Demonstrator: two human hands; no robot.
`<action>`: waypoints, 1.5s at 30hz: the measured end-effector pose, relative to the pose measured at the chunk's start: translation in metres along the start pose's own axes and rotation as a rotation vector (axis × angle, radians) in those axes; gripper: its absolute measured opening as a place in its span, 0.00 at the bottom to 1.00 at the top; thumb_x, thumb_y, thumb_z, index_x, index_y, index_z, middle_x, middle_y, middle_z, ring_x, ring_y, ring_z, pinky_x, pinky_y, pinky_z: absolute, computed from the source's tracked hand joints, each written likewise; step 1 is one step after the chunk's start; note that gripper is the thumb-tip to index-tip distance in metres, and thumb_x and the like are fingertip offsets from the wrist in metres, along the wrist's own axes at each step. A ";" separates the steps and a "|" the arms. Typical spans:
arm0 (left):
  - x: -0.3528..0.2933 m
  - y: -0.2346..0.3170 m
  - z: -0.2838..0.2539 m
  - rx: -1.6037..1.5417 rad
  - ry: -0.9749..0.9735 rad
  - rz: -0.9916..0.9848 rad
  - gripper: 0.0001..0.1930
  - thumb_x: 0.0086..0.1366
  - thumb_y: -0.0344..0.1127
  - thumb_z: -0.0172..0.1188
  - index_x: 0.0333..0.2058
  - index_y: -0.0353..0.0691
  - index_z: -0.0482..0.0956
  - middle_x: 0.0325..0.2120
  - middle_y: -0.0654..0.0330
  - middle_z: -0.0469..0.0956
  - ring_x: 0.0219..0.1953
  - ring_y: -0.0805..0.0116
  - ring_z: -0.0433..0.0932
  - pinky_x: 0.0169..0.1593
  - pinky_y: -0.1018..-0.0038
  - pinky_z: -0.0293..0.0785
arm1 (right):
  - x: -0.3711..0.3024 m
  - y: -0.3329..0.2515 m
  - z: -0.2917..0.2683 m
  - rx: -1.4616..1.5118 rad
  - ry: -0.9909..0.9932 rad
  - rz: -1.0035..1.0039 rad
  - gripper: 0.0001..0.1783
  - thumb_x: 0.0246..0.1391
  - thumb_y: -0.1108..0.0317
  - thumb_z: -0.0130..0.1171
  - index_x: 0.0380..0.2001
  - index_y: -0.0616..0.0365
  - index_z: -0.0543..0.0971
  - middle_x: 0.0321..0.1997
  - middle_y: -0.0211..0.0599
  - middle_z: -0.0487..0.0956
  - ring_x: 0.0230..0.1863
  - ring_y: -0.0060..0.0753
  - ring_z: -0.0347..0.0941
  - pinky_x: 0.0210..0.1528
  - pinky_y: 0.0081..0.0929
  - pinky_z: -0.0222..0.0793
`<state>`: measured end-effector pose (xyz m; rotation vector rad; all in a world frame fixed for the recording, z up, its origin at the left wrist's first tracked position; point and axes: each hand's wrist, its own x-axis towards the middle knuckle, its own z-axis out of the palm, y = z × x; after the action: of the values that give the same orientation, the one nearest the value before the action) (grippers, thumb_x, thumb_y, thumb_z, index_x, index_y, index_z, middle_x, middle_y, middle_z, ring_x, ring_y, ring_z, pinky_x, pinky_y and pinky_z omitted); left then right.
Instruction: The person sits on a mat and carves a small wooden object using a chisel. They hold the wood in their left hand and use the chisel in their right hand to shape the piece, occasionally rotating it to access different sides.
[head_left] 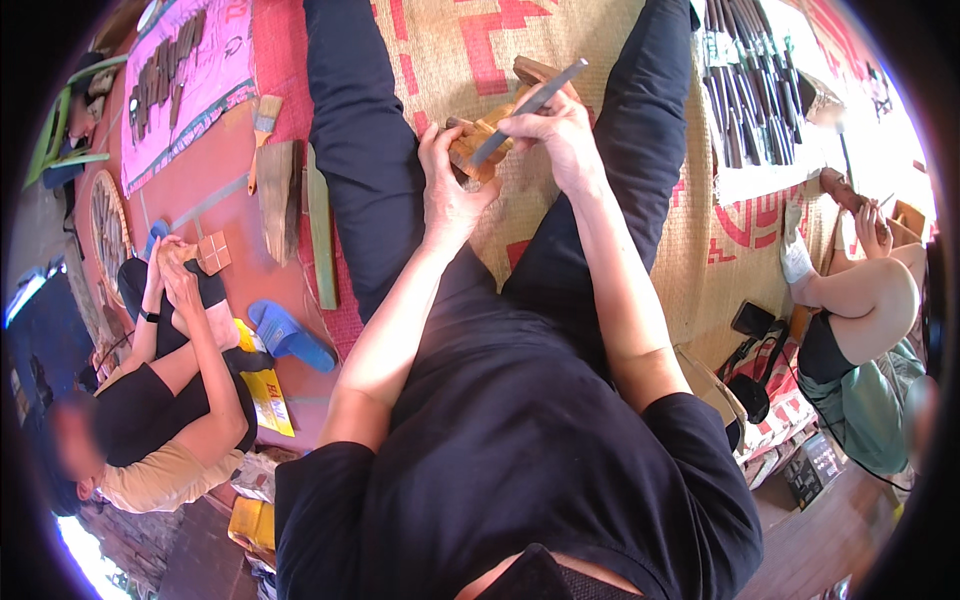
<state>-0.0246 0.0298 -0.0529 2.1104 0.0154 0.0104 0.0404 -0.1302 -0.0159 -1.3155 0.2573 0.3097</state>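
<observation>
Between my legs, my left hand (452, 195) is closed round a small yellow-brown carved piece of wood (466, 150), thumb on the near side and fingers on the far side. My right hand (563, 142) grips a grey metal chisel (548, 92) like a pen. Its lower end meets the carved wood; its upper end points away to the right. Just beyond the right hand shows a darker brown wooden piece (533, 70). Whether it joins the carving I cannot tell, since my fingers cover the part between.
Woven mat (640, 290) lies under my legs. On the left are a wood block (279, 200), a brush (265, 120), blue slippers (290, 335) and a seated person (190, 400). Rows of carving tools (750, 90) lie on the right, near another seated person (860, 310) holding wood.
</observation>
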 end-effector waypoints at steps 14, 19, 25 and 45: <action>-0.001 0.002 0.001 -0.056 -0.005 -0.025 0.41 0.44 0.27 0.72 0.57 0.45 0.59 0.61 0.47 0.52 0.64 0.48 0.59 0.62 0.61 0.64 | -0.001 0.005 0.004 -0.031 -0.054 0.008 0.10 0.40 0.76 0.68 0.25 0.58 0.75 0.23 0.29 0.77 0.22 0.20 0.72 0.27 0.19 0.67; 0.001 -0.001 0.002 -0.002 0.011 0.043 0.42 0.43 0.27 0.72 0.57 0.46 0.59 0.62 0.46 0.52 0.64 0.46 0.58 0.61 0.61 0.66 | 0.002 -0.001 -0.006 -0.097 0.089 -0.068 0.09 0.41 0.75 0.67 0.25 0.59 0.74 0.23 0.29 0.76 0.23 0.20 0.72 0.29 0.18 0.70; 0.000 0.001 -0.001 -0.018 -0.002 -0.003 0.41 0.43 0.26 0.71 0.57 0.46 0.59 0.62 0.46 0.51 0.64 0.48 0.60 0.60 0.61 0.67 | -0.005 -0.002 0.008 -0.056 -0.037 0.022 0.11 0.40 0.76 0.67 0.25 0.58 0.74 0.22 0.29 0.76 0.23 0.20 0.72 0.28 0.18 0.67; 0.005 -0.002 -0.006 0.022 -0.004 0.030 0.41 0.43 0.30 0.72 0.56 0.45 0.60 0.60 0.46 0.55 0.63 0.46 0.61 0.61 0.60 0.65 | 0.007 0.010 -0.010 0.027 0.093 -0.030 0.10 0.43 0.76 0.67 0.28 0.59 0.75 0.23 0.30 0.77 0.20 0.20 0.73 0.27 0.18 0.68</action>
<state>-0.0195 0.0364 -0.0516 2.1321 -0.0184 0.0235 0.0430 -0.1375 -0.0301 -1.3071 0.3187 0.2197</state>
